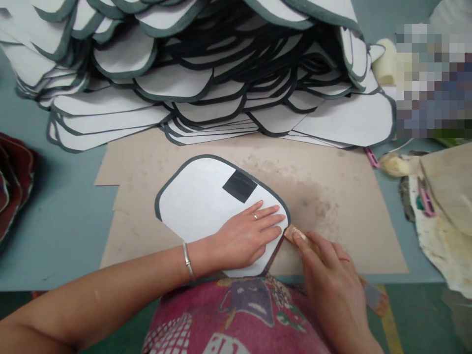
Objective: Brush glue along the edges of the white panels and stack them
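A white rounded panel with a dark grey border lies on the cardboard sheet in front of me. A black square patch sits near its upper edge. My left hand is pressed flat on the panel's right part, fingers stretched out. In my right hand is a flat brush, its tan tip touching the panel's right edge. The end of its handle shows beyond the wrist. Below the tip, the panel's edge looks dark brown. My fingers partly hide the brush.
A large heap of similar white panels with dark borders covers the back of the table. Dark red pieces lie at the left. At the right are a stained cloth, a pink clip-like item and a cream roll.
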Motion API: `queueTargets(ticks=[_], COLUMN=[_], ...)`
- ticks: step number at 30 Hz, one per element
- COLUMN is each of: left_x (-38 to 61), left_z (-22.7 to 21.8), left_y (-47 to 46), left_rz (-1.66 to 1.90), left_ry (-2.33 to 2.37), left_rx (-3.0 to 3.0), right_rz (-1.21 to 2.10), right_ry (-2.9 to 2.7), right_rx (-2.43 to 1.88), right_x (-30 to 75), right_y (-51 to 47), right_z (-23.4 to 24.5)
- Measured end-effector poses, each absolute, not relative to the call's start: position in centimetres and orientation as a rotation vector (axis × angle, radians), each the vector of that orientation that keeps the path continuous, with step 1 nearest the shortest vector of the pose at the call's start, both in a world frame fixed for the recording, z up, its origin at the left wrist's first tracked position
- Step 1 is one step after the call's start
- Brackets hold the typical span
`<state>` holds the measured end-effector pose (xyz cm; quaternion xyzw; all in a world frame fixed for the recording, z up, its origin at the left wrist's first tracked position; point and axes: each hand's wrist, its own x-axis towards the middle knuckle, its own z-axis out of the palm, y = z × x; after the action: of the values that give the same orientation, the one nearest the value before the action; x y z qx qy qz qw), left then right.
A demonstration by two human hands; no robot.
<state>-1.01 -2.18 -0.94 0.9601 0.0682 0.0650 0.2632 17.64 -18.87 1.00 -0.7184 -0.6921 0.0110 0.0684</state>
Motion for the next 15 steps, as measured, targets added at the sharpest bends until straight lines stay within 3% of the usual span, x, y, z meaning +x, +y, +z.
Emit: queueTargets(ticks=[15], left_x=[-3.1], left_z=[-1.0], left_y=[-1.6], left_rz=[0.177], left_ry=[-0.047], left_rx=[2.529], right_rz=[0.093], right_ry=[-2.243], right_rx=[-2.031], right_x=[17.7], right_y=[-19.0], right_z=[2.0])
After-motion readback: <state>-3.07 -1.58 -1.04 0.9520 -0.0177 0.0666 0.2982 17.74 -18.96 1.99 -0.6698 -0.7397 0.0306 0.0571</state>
